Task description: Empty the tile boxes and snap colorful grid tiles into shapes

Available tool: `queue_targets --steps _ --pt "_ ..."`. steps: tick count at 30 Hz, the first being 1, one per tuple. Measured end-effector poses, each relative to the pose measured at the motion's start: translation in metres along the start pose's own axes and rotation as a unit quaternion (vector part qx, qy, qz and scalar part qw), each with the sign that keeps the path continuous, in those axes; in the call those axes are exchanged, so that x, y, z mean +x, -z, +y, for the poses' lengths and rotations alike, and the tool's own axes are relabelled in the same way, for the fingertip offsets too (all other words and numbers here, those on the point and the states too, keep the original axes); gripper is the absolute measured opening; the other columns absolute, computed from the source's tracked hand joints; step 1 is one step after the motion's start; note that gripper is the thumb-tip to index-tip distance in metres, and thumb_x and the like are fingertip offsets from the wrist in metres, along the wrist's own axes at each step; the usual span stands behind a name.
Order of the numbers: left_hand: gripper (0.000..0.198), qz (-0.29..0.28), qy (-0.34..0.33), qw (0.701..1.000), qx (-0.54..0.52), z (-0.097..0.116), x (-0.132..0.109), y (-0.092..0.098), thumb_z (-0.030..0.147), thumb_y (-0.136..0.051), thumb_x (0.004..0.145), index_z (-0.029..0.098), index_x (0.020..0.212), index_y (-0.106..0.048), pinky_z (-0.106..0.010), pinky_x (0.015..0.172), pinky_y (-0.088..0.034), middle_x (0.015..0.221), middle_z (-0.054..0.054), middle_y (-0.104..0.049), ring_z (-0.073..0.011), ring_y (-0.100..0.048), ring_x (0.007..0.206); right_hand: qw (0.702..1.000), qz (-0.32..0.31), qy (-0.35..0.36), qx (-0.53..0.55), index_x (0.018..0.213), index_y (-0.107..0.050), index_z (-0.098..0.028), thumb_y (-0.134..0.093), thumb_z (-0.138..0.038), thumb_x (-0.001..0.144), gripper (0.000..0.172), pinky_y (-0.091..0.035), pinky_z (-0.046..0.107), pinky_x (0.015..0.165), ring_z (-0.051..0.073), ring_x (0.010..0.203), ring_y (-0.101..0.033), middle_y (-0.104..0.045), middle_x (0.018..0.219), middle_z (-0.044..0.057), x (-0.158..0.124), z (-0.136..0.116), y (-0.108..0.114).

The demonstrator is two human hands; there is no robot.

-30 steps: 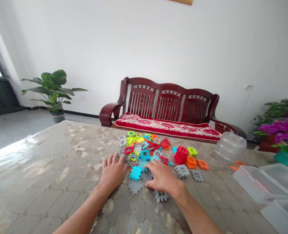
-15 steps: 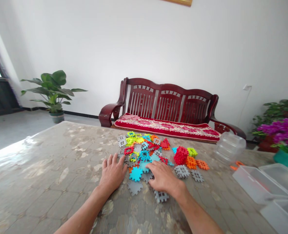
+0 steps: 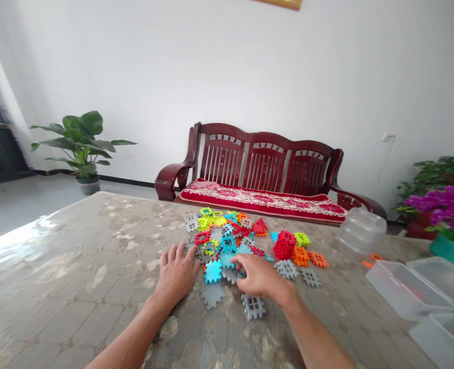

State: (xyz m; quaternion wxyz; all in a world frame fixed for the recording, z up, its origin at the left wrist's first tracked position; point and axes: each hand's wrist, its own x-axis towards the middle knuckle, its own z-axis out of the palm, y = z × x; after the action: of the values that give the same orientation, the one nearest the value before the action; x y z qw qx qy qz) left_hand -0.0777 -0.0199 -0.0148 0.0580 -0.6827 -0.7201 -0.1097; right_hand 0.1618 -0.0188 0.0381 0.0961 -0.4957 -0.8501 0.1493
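Work surface is a glossy, stone-patterned table (image 3: 77, 266), with a dark red wooden sofa (image 3: 263, 159) against the white wall beyond it. Clear plastic boxes (image 3: 407, 289) and a stacked clear tub (image 3: 360, 231) occupy the table's right side.

Interlocking plastic tiles (image 3: 223, 241) lie in a loose multicoloured pile at the middle of the table, directly ahead of both my hands. A red tile cube (image 3: 284, 245) stands just right of the pile's centre.

My left hand (image 3: 176, 274) lies palm down, open, fingers spread, holding nothing. Its thumb is just beside the near edge of the pile, close to a blue tile (image 3: 213, 271).

My right hand (image 3: 260, 277) is above the pile's near right side, partly closed, with its fingertips (image 3: 238, 260) curled down at a grey tile (image 3: 230, 275). Contact appears likely, but I cannot tell whether that tile is actually gripped.

Against the frame half a second earlier, my right fingers have drawn inward and curled further. My left hand shows no change. A second grey tile (image 3: 253, 307) lies just below my right hand, apart from the pile.
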Motion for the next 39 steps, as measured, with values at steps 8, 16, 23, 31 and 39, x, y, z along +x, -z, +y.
queue_targets --steps 8,16,23,31,39 --pt "0.049 -0.013 -0.001 1.000 0.010 0.000 0.001 0.001 0.038 -0.040 0.095 0.025 0.140 -0.054 -0.056 0.113 -0.027 0.148 -0.016 -0.048 -0.0357 -0.037 0.140 0.999 0.042 0.009 0.026 0.098 -0.076 -0.026 -0.051 -0.015 0.076 0.035 -0.046 0.025 0.073 0.018 0.087 -0.069 -0.077 0.096 0.001 0.002 -0.004 0.008" --pt "0.048 -0.015 -0.008 1.000 0.018 -0.001 0.001 0.000 0.038 -0.039 0.096 0.025 0.140 -0.054 -0.056 0.113 -0.027 0.147 -0.016 -0.048 -0.0361 -0.038 0.140 0.982 0.165 0.008 0.092 0.106 -0.073 -0.024 -0.054 -0.013 0.079 0.035 -0.050 0.026 0.078 0.017 0.085 -0.069 -0.077 0.096 0.001 0.005 -0.005 0.014" --pt "0.047 -0.009 -0.001 1.000 0.015 0.000 0.000 0.001 0.036 -0.040 0.096 0.026 0.139 -0.054 -0.054 0.113 -0.027 0.147 -0.014 -0.049 -0.0343 -0.038 0.139 0.985 0.170 0.006 0.001 0.104 -0.072 -0.026 -0.055 -0.011 0.082 0.032 -0.046 0.032 0.095 0.020 0.105 -0.064 -0.074 0.106 0.003 0.006 0.006 0.013" --pt "0.048 -0.010 -0.005 1.000 0.009 0.000 0.000 0.002 0.037 -0.041 0.095 0.025 0.139 -0.055 -0.055 0.113 -0.027 0.148 -0.016 -0.048 -0.0359 -0.038 0.140 0.996 0.089 0.011 -0.022 0.115 -0.070 -0.022 -0.056 -0.010 0.072 0.047 -0.040 0.036 0.107 0.022 0.117 -0.059 -0.068 0.123 0.006 0.007 0.015 0.003" --pt "0.049 -0.008 -0.003 1.000 0.012 0.000 0.000 0.001 0.037 -0.039 0.095 0.025 0.140 -0.055 -0.055 0.113 -0.027 0.147 -0.015 -0.049 -0.0352 -0.039 0.139 0.999 0.033 -0.014 -0.027 0.126 -0.064 -0.024 -0.072 -0.029 0.069 0.058 -0.040 0.039 0.106 0.027 0.120 -0.057 -0.065 0.127 0.008 0.003 0.013 0.002"
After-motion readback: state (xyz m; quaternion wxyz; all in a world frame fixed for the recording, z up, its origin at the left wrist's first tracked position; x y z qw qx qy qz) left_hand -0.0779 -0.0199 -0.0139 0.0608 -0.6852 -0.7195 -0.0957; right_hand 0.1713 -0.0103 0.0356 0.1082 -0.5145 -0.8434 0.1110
